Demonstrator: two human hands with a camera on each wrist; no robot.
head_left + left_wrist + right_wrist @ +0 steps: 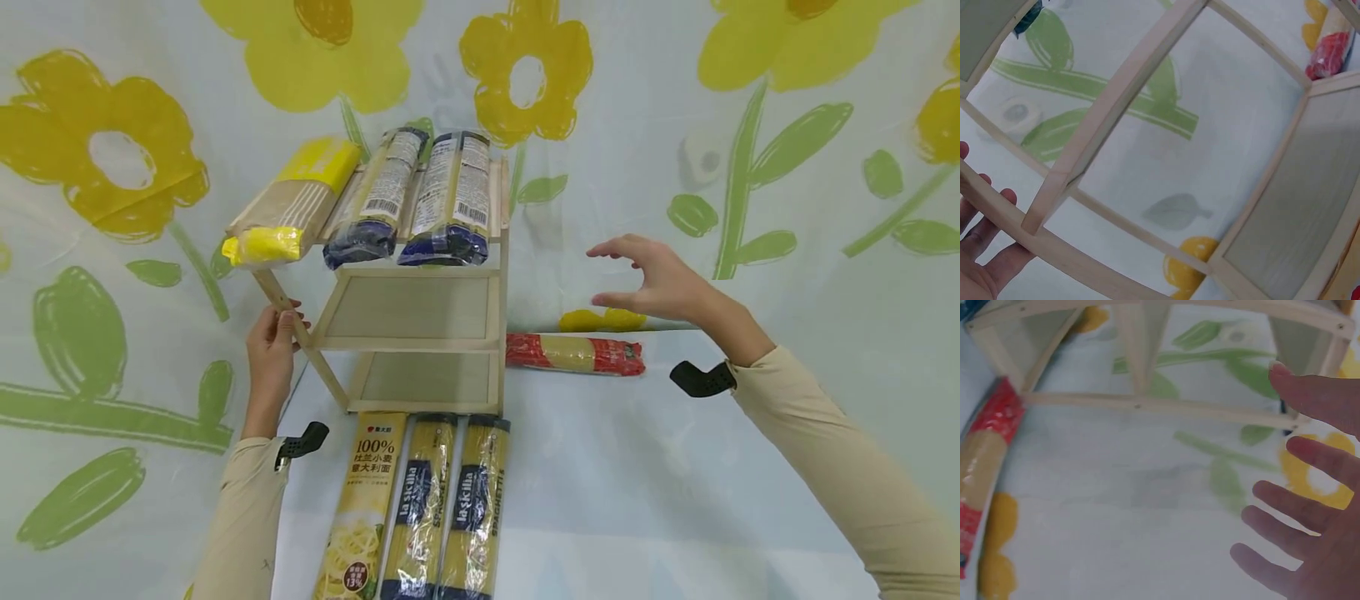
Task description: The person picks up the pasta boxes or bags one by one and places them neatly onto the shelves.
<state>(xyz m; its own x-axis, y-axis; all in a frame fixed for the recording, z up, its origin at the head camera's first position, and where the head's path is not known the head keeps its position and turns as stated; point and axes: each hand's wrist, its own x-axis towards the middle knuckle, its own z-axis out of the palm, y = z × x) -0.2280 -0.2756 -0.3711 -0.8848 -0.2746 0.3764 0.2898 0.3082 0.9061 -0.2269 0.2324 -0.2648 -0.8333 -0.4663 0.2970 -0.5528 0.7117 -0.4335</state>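
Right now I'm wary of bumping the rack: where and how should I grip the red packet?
Grip the red packet round its pale middle, probably from above with your right hand: it lies flat, left end beside the rack, right end clear.

"100%", "13%": yellow package (pixel 362 507); "la sicilia", "SPAGHETTI": two packs (pixel 420 507) (pixel 476 508)

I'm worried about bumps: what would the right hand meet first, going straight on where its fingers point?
Probably the wooden rack's right upright, judging by the head view; depth is unclear, so the right hand might miss it.
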